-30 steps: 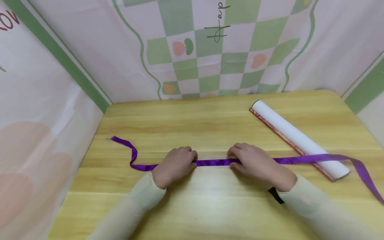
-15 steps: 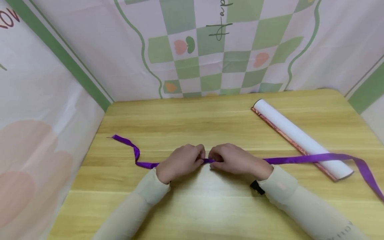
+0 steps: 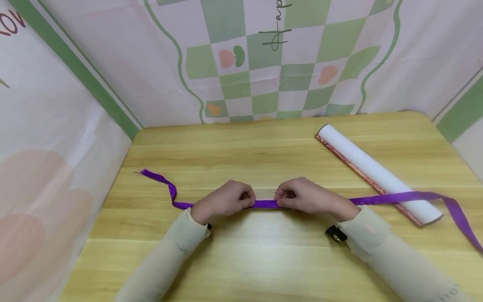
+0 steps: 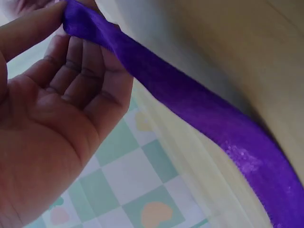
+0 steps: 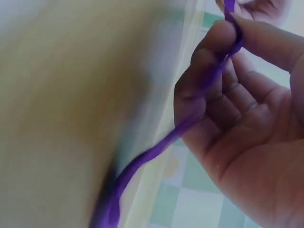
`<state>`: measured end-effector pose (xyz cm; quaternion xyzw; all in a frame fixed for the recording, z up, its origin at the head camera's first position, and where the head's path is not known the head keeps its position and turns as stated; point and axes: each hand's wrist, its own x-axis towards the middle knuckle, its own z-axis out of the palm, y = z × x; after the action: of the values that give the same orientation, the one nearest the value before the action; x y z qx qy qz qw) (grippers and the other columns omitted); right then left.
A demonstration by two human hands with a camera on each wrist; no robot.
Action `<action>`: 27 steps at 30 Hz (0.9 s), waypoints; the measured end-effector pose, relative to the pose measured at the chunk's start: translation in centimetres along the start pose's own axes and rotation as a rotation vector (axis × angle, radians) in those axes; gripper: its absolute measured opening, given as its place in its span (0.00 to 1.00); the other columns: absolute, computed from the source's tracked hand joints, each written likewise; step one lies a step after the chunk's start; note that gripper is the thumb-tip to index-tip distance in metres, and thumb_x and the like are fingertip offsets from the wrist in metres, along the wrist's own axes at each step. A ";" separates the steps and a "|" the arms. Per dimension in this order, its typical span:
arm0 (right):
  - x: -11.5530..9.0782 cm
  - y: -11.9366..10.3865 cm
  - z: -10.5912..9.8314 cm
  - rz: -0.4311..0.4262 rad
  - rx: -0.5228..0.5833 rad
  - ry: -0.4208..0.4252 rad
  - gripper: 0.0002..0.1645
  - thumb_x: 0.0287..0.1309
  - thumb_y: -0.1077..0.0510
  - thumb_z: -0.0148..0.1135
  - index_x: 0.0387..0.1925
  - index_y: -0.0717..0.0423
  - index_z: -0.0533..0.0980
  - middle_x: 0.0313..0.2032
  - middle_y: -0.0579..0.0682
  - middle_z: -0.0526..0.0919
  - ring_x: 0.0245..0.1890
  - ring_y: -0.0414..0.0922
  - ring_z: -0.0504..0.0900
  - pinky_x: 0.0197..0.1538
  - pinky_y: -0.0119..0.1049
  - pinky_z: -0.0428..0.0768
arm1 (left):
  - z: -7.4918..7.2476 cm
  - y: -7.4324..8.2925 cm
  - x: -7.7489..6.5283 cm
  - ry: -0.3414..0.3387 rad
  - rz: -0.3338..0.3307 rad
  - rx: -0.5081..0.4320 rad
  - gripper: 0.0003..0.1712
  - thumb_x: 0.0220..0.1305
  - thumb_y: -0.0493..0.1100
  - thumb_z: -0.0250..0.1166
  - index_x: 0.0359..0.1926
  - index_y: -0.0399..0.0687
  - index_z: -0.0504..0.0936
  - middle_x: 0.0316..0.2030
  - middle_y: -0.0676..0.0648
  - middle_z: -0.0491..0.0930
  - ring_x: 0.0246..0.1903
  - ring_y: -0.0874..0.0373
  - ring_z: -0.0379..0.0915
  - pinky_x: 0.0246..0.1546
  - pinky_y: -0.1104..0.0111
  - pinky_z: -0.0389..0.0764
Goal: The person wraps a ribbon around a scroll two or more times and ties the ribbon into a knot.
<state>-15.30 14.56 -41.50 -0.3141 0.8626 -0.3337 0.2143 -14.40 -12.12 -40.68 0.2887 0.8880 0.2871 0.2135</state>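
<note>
- Purple ribbon (image 3: 266, 204), head view: runs crosswise over the worktop (image 3: 211, 155), a short, straight stretch between the two hands. Whether that stretch touches the wood, can't tell.
- Left hand (image 3: 222, 200): on the ribbon left of that stretch, fingers (image 3: 245, 187) and thumb pinching it; beyond it the ribbon kinks, its loose end trailing a thread.
- Right hand (image 3: 309, 195): pinching the ribbon at the stretch's other end.
- White roll (image 3: 373, 167), red patterned edge: slanting beneath the ribbon's right part, reaching away past its far side.
- Checked cloth (image 3: 264, 71): upright, beyond the ribbon. Cream sleeves (image 3: 188, 230) on the ribbon's near side, black band (image 3: 336, 233) at the right cuff.
- Left wrist view: ribbon held at the fingertips, widening as it leaves them; other fingers bent loosely beside it.
- Right wrist view: ribbon narrow, gathered between thumb and forefinger, its lower length blurred.
</note>
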 end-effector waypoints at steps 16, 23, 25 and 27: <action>-7.7 4.9 -4.5 0.105 -0.227 0.107 0.02 0.67 0.57 0.70 0.39 0.49 0.87 0.33 0.36 0.87 0.29 0.27 0.74 0.34 0.29 0.77 | -0.1 -0.3 -0.1 -0.070 -0.110 0.062 0.09 0.77 0.39 0.63 0.37 0.46 0.87 0.31 0.52 0.82 0.30 0.62 0.72 0.37 0.71 0.74; -12.3 6.7 -6.7 0.239 -0.318 0.183 0.03 0.65 0.61 0.71 0.37 0.50 0.85 0.28 0.35 0.82 0.26 0.28 0.69 0.32 0.29 0.73 | -0.1 -0.3 0.0 -0.094 -0.138 0.060 0.09 0.78 0.40 0.63 0.38 0.46 0.87 0.31 0.52 0.81 0.30 0.62 0.71 0.37 0.71 0.74; -13.2 7.0 -7.3 0.286 -0.343 0.180 0.03 0.65 0.62 0.70 0.37 0.50 0.84 0.27 0.37 0.81 0.26 0.30 0.69 0.32 0.30 0.72 | -0.1 -0.3 0.0 -0.101 -0.146 0.057 0.09 0.78 0.40 0.63 0.38 0.46 0.86 0.31 0.52 0.81 0.29 0.62 0.72 0.36 0.71 0.74; -14.1 7.1 -7.8 0.315 -0.378 0.171 0.03 0.66 0.61 0.69 0.37 0.49 0.84 0.27 0.37 0.81 0.27 0.32 0.69 0.33 0.31 0.72 | 0.0 -0.3 0.0 -0.105 -0.149 0.058 0.08 0.77 0.40 0.63 0.38 0.47 0.86 0.31 0.52 0.81 0.29 0.62 0.72 0.36 0.71 0.74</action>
<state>-12.65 31.75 -38.95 -0.1811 0.9628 -0.1547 0.1275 -14.56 -12.31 -40.86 0.2427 0.9026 0.2291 0.2718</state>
